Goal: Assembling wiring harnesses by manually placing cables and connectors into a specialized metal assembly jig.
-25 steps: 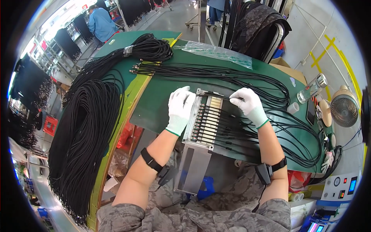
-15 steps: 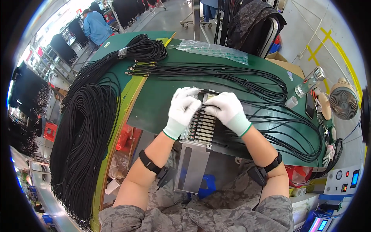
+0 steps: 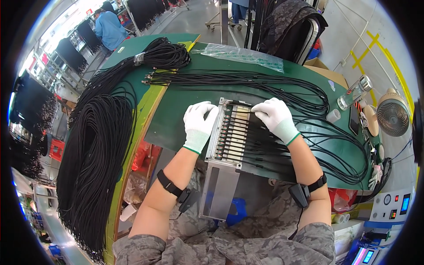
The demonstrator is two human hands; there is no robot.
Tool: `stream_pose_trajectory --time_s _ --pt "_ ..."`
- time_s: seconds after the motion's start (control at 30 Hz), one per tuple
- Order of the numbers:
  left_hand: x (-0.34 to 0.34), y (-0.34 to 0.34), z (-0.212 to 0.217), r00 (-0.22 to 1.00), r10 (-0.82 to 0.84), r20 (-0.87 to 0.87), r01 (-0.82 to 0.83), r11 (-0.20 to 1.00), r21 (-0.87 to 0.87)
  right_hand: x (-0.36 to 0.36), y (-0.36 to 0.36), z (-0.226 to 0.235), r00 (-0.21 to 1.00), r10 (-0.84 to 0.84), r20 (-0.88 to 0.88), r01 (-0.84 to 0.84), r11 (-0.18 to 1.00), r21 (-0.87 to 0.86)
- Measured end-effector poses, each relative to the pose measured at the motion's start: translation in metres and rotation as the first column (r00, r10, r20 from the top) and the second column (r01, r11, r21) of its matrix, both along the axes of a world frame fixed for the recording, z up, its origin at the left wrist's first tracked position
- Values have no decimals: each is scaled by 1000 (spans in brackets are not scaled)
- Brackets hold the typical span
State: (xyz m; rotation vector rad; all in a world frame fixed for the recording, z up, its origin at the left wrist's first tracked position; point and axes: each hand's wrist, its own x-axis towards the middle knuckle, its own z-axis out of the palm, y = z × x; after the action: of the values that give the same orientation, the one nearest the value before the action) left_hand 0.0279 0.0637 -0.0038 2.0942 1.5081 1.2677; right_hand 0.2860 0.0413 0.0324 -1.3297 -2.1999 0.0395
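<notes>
A metal fixture (image 3: 213, 149) with a row of pale slots lies in front of me. Several black cables (image 3: 258, 143) lie side by side in it, their connector ends along its left side, and run out to the right. My right hand (image 3: 276, 117), in a white glove, pinches a black cable at the upper right of the fixture. My left hand (image 3: 199, 123), gloved too, rests beside the fixture's upper left edge, thumb apart from the curved fingers, with nothing seen in it. A flat metal plate (image 3: 223, 190) extends from the fixture's near end.
A large bundle of black cables (image 3: 95, 163) hangs over the table's left side. More loose cables (image 3: 247, 79) stretch across the green table (image 3: 176, 119). At the right stand a glass bottle (image 3: 354, 92), a white cup (image 3: 333, 116) and a fan (image 3: 392, 115). A person (image 3: 110, 31) sits far left.
Both hands were together over the fixture's upper slots. The left has drawn back to the left, off the cables; the right has slid to the right along a cable, uncovering the upper slots.
</notes>
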Motion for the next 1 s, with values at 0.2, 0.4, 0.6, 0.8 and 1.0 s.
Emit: stream_pose_trajectory --time_s 0.2,0.4,0.6,0.8,1.0 --pt "0 4 -8 1000 4 19 -5 998 61 5 3 -1 1000 13 24 -13 1000 13" --pt "-1 4 -7 1000 -17 -17 17 1000 -22 -2 2 -1 999 -9 53 8 1000 12" --pt "1 6 -9 1000 -7 -4 7 1000 10 -8 -6 -3 979 30 201 -25 999 -28" --pt "6 15 -17 1000 -14 -2 14 999 43 -4 -5 -3 979 78 186 -67 996 -66" --pt "7 24 -18 998 -42 -52 45 998 46 -14 -8 -4 966 46 254 -13 991 -133"
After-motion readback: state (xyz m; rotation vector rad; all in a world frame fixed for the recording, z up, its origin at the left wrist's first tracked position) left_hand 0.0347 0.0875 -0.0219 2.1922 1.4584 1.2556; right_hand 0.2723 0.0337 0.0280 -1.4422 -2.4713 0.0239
